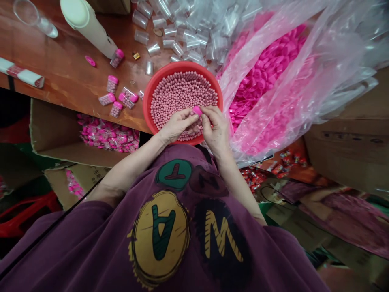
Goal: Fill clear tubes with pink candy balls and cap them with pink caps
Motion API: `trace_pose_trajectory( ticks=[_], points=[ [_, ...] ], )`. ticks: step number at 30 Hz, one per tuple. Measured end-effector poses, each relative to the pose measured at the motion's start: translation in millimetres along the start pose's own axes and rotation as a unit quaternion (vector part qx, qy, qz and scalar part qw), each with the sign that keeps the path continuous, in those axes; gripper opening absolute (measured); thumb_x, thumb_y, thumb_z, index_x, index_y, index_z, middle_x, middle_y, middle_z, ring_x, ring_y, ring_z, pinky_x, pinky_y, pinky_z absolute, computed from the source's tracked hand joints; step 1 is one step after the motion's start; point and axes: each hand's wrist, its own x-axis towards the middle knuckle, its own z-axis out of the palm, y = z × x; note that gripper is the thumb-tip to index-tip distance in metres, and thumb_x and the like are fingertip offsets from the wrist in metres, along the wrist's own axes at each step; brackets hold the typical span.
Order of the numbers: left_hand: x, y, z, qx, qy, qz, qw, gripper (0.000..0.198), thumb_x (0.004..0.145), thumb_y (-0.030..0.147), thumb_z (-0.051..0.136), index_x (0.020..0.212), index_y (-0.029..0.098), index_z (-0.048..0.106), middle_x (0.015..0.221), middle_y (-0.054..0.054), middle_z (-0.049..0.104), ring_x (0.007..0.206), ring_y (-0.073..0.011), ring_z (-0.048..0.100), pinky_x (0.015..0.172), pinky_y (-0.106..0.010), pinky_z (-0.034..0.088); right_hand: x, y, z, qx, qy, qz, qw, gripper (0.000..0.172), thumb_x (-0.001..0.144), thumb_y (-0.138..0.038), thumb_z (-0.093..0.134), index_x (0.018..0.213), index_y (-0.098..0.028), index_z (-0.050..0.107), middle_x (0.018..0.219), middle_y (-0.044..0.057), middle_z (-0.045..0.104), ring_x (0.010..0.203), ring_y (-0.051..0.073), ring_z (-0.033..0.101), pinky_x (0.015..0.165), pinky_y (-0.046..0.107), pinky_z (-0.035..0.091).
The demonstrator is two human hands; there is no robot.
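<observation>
Over the red bowl (148, 99) of small pink beads (182, 91), my two hands meet at a bright pink cap (197, 110). My left hand (178, 125) is closed, its thumb and fingers pinched around what looks like a small clear jar just under the cap; the fingers hide most of it. My right hand (216, 129) is closed too, with its thumb and forefinger at the cap's right side. Several bead-filled jars with pink caps (112, 84) stand or lie on the table left of the bowl.
Empty clear jars (182, 36) are heaped behind the bowl. A plastic bag of loose pink caps (267, 69) lies to the right. A white tumbler (91, 30) stands at the back left. Below the table edge, a cardboard box (57, 138) holds filled jars.
</observation>
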Motion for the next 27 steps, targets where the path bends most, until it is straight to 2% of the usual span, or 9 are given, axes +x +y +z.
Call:
trace_pose_trajectory(
  ticks=[3,7,9,13,16,18,22,24,27],
  points=[
    [-7,5,10.5,0.012,0.033,-0.009,0.999,0.027,0.102,0.038,0.083,0.096,0.019,0.064,0.083,0.003,0.066,0.063,-0.0055,0.061,0.061,-0.019,0.049,-4,-4,-5,-0.008,-0.019,0.001,1.000,0.034,0.115,-0.043,0.049,0.129,-0.029,0.077,0.131,0.010,0.077,0.124,0.028,0.073,0.114,0.056,0.063],
    [-11,10,14.2,0.062,0.017,0.014,0.998,0.026,0.102,0.030,0.080,0.088,0.018,0.062,0.071,0.004,0.060,0.055,-0.0059,0.053,0.056,-0.020,0.044,-6,-4,-18,-0.002,-0.081,-0.018,0.997,0.032,0.112,-0.034,0.052,0.131,-0.028,0.077,0.129,0.011,0.076,0.122,0.027,0.073,0.112,0.056,0.064],
    [-11,14,12.8,0.090,0.013,0.034,0.995,0.023,0.102,0.028,0.078,0.088,0.018,0.063,0.068,0.005,0.058,0.054,-0.0066,0.051,0.055,-0.021,0.043,-6,-2,-23,0.010,-0.090,-0.028,0.995,0.031,0.111,-0.032,0.054,0.131,-0.029,0.078,0.130,0.010,0.075,0.123,0.027,0.072,0.113,0.056,0.064],
    [-11,23,7.3,0.111,0.004,0.043,0.993,0.024,0.102,0.036,0.080,0.092,0.019,0.067,0.071,0.003,0.061,0.055,-0.0070,0.052,0.052,-0.021,0.039,-4,6,-21,0.063,-0.053,-0.006,0.997,0.033,0.110,-0.041,0.059,0.140,-0.034,0.074,0.135,0.008,0.070,0.130,0.026,0.069,0.113,0.057,0.064],
    [-11,26,2.7,0.120,-0.015,0.040,0.992,0.033,0.101,0.044,0.082,0.087,0.018,0.066,0.071,0.002,0.062,0.054,-0.0073,0.052,0.050,-0.022,0.036,-1,13,-12,0.123,-0.008,0.043,0.991,0.046,0.109,-0.052,0.064,0.152,-0.037,0.062,0.131,0.005,0.070,0.116,0.024,0.072,0.102,0.052,0.069],
    [-10,25,0.5,0.124,-0.013,0.048,0.991,0.035,0.099,0.045,0.084,0.086,0.018,0.067,0.070,0.002,0.063,0.055,-0.0079,0.054,0.053,-0.022,0.041,0,13,-8,0.137,0.001,0.059,0.989,0.047,0.108,-0.056,0.065,0.150,-0.035,0.061,0.124,0.004,0.072,0.107,0.022,0.073,0.098,0.050,0.069],
    [-8,17,1.3,0.117,0.016,0.050,0.992,0.037,0.097,0.046,0.087,0.082,0.018,0.067,0.069,0.002,0.063,0.061,-0.0092,0.057,0.062,-0.023,0.049,-1,-3,-5,0.047,-0.051,0.024,0.997,0.031,0.109,-0.042,0.061,0.136,-0.029,0.068,0.123,0.008,0.073,0.116,0.027,0.071,0.110,0.056,0.065],
    [-9,12,5.7,0.099,0.031,0.039,0.994,0.038,0.098,0.045,0.086,0.080,0.018,0.067,0.070,0.002,0.064,0.063,-0.0097,0.059,0.064,-0.023,0.050,-5,-10,-1,-0.017,-0.070,0.001,0.997,0.040,0.102,-0.035,0.068,0.141,-0.025,0.065,0.131,0.013,0.069,0.127,0.032,0.067,0.117,0.062,0.060],
    [-9,4,16.2,0.073,0.073,0.030,0.994,0.034,0.100,0.044,0.083,0.083,0.018,0.068,0.073,0.002,0.066,0.066,-0.0107,0.061,0.065,-0.023,0.052,-13,-8,12,-0.092,-0.053,-0.004,0.994,0.059,0.093,-0.029,0.076,0.148,-0.018,0.057,0.138,0.019,0.063,0.137,0.040,0.061,0.124,0.069,0.053]
  ],
)
